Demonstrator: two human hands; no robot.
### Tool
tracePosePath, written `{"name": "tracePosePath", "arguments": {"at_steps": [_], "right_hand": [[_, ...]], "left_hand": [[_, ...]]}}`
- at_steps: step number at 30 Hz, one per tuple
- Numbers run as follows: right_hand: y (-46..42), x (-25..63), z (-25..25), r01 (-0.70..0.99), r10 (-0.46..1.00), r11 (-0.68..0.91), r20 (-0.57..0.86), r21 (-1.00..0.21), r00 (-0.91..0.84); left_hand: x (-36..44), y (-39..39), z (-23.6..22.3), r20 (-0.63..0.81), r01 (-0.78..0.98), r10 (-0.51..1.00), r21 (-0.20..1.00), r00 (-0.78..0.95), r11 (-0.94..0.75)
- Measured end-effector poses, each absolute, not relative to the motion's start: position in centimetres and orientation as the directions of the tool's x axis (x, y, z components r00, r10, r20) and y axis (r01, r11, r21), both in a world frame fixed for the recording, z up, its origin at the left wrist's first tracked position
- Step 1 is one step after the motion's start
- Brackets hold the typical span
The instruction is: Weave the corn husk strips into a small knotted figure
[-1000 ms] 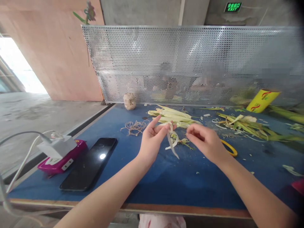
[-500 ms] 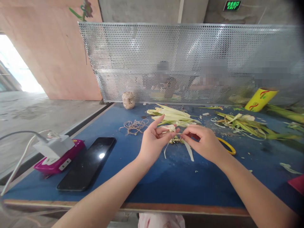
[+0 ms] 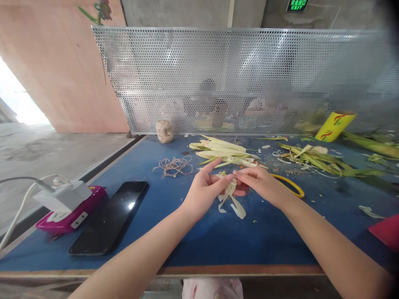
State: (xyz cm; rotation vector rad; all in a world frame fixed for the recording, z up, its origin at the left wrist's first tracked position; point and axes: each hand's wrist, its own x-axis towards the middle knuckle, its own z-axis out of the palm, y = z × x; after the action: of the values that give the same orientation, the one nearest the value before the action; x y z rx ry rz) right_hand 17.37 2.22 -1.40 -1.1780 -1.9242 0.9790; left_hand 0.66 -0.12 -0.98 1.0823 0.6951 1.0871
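Strips of pale corn husk (image 3: 231, 192) hang between my two hands over the blue table. My left hand (image 3: 207, 187) pinches the husk between thumb and fingers, its index finger stretched out upward. Fingertips of my right hand (image 3: 257, 182) press together on the same husk, right beside the left thumb. Part of the husk is hidden behind the fingers. Just beyond my hands lies a pile of pale husk leaves (image 3: 222, 150). A yellow ring (image 3: 289, 185) lies by my right wrist, partly covered by it.
Tangled twine (image 3: 173, 166), a phone (image 3: 110, 218) and a magenta power strip with a white plug (image 3: 71, 209) lie at left. A wrapped block (image 3: 164, 131) stands near the perforated metal screen (image 3: 187, 62). Green husks (image 3: 314, 160) and a yellow tube (image 3: 335, 126) are at right. People sit behind the screen.
My hands have come closer together, and the husk between them has turned, its strips now hanging lower in the middle. The whole view has shifted slightly.
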Motion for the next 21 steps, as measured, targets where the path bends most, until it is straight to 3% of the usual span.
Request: {"name": "tracePosePath", "arguments": {"at_steps": [7, 14, 18, 21], "right_hand": [[1.9, 17.2, -1.2, 0.384, 0.933, 0.29, 0.168, -0.877, -0.319], [1.8, 17.6, -0.9, 0.31, 0.899, 0.353, 0.228, -0.883, -0.374], [1.4, 18.1, -0.4, 0.291, 0.786, 0.546, 0.36, -0.786, -0.503], [1.2, 18.2, -0.3, 0.372, 0.713, 0.679, 0.445, -0.633, -0.542]], "left_hand": [[0.8, -0.5, -1.0, 0.068, -0.265, 0.919, 0.963, 0.389, 0.041], [0.8, -0.6, -1.2, 0.117, -0.322, 0.907, 0.946, 0.404, 0.022], [0.5, -0.4, -0.9, 0.099, -0.311, 0.906, 0.95, 0.412, 0.038], [0.4, -0.3, -0.8, 0.084, -0.311, 0.91, 0.949, 0.405, 0.051]]}}
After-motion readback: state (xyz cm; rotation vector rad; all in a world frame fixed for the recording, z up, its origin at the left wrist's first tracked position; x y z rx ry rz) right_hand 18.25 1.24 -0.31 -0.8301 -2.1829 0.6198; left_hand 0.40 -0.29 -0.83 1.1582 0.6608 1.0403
